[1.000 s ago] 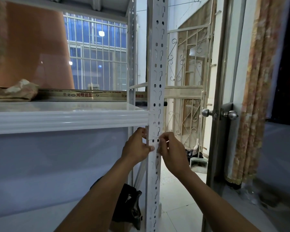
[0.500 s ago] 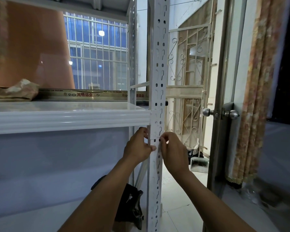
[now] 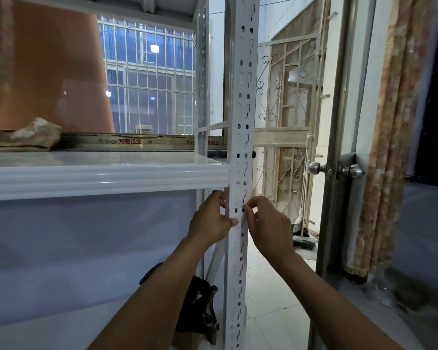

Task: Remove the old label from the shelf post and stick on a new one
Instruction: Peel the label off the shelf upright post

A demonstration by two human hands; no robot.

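The white slotted shelf post (image 3: 241,102) stands upright in the middle of the view. A white label (image 3: 239,188) lies flat on its front, just below the shelf's level, and its lower edge shows as a faint line. My left hand (image 3: 210,221) grips the post's left edge with the thumb pressed on the front. My right hand (image 3: 268,226) has its fingertips pinched at the label's lower right corner.
A white shelf board (image 3: 99,173) runs left from the post, with a crumpled cloth (image 3: 23,135) and a long printed box (image 3: 127,141) on it. A black bag (image 3: 200,309) sits on the floor by the post. A door with a metal knob (image 3: 316,169) and a curtain (image 3: 395,147) stand to the right.
Both hands have crept slightly up the post. The right fingertips now sit at the label's lower edge.
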